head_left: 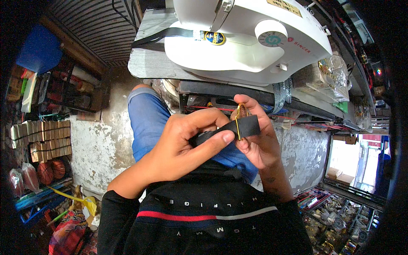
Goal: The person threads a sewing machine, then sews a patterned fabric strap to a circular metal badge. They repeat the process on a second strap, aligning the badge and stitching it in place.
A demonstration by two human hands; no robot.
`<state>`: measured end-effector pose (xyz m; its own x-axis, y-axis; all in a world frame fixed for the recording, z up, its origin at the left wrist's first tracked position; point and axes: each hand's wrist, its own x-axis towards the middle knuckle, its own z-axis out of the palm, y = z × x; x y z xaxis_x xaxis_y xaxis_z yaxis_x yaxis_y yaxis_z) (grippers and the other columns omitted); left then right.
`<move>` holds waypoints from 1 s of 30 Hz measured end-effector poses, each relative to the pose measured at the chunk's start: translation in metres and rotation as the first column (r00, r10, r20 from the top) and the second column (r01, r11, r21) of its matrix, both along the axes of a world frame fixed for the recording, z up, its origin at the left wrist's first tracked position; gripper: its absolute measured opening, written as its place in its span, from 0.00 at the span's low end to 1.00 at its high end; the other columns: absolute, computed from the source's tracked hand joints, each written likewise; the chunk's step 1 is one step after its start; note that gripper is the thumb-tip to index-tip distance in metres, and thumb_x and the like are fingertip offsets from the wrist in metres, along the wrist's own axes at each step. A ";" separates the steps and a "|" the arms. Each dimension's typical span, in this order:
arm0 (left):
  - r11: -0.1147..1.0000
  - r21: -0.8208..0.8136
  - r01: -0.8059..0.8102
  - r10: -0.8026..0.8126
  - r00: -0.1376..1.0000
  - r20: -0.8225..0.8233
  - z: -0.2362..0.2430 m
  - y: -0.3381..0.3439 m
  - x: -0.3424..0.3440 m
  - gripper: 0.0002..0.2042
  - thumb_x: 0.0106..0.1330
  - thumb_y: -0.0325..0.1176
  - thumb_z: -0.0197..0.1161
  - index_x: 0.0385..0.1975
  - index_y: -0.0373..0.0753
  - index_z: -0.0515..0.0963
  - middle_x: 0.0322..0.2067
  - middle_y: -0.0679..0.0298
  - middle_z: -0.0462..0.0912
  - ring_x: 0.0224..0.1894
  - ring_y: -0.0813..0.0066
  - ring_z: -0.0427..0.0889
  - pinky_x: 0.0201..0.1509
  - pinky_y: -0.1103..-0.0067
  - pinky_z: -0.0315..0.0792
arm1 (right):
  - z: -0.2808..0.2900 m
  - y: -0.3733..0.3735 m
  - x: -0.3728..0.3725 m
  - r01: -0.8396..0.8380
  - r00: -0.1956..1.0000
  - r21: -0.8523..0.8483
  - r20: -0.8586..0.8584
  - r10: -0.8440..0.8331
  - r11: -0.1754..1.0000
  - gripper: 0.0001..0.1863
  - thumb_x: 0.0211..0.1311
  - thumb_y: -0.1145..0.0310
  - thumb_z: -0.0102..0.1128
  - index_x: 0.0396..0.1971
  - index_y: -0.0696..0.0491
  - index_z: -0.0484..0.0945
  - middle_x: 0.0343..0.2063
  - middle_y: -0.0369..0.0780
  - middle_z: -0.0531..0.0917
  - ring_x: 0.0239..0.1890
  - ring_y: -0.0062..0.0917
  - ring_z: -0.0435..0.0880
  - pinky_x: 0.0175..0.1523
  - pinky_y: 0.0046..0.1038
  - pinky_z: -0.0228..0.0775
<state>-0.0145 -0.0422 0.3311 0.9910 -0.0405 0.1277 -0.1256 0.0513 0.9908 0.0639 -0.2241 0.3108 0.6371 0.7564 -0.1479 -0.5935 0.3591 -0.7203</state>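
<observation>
My left hand (187,134) is closed, its thumb and fingers pinching a black strap (250,126) in front of my lap. The strap's flat end passes at a thin gold-coloured metal piece (242,111), and I cannot tell if it runs through it or only behind it. My right hand (265,144) holds that metal piece from the right, fingers curled round its far side. Beyond both hands stands a white sewing machine (229,59). A dark ribbon (163,36) with a round blue and yellow badge (214,38) lies across its bed near the needle area.
The machine rests on a grey tabletop (146,61) with its edge above my knees. A patterned grey strap (280,95) hangs off that edge. Bundled boxes (46,134) and basketballs (46,173) sit at left. Plastic-wrapped goods (333,80) lie right of the machine.
</observation>
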 end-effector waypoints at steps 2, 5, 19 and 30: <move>0.999 0.009 0.038 -0.038 0.998 -0.053 0.003 0.003 -0.002 0.08 0.67 0.30 0.57 0.29 0.32 0.76 0.21 0.67 0.72 0.25 0.85 0.65 0.28 0.83 0.61 | 0.000 -0.001 0.000 -0.014 1.000 0.005 0.010 0.014 1.000 0.39 0.54 0.68 0.69 0.63 0.57 0.58 0.36 0.36 0.77 0.25 0.15 0.77 0.25 0.14 0.68; 0.995 -0.001 0.096 -0.095 0.987 -0.131 0.005 0.006 -0.003 0.08 0.68 0.30 0.55 0.29 0.32 0.76 0.21 0.66 0.72 0.25 0.84 0.66 0.28 0.83 0.62 | 0.002 -0.002 0.001 -0.039 0.999 0.006 -0.028 0.039 0.999 0.39 0.53 0.68 0.69 0.63 0.58 0.58 0.33 0.37 0.77 0.25 0.16 0.79 0.24 0.13 0.68; 0.977 -0.051 0.208 -0.213 0.969 -0.125 0.004 0.005 0.000 0.10 0.71 0.31 0.53 0.33 0.31 0.77 0.26 0.64 0.79 0.28 0.83 0.71 0.34 0.82 0.68 | 0.006 -0.001 0.003 -0.139 0.986 -0.013 0.092 0.140 0.990 0.38 0.57 0.60 0.67 0.60 0.61 0.58 0.28 0.43 0.80 0.23 0.20 0.80 0.21 0.13 0.68; 0.982 -0.001 0.191 -0.191 0.981 -0.021 -0.003 0.003 0.003 0.10 0.70 0.31 0.53 0.34 0.30 0.75 0.25 0.63 0.78 0.29 0.83 0.73 0.35 0.81 0.68 | 0.002 0.000 0.004 -0.166 0.986 0.014 0.036 0.166 0.986 0.33 0.57 0.59 0.67 0.56 0.59 0.61 0.28 0.41 0.79 0.21 0.15 0.78 0.21 0.11 0.65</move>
<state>-0.0113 -0.0389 0.3283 0.9674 -0.2296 0.1069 -0.0928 0.0713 0.9931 0.0680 -0.2240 0.3130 0.5071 0.8542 -0.1144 -0.6204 0.2697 -0.7365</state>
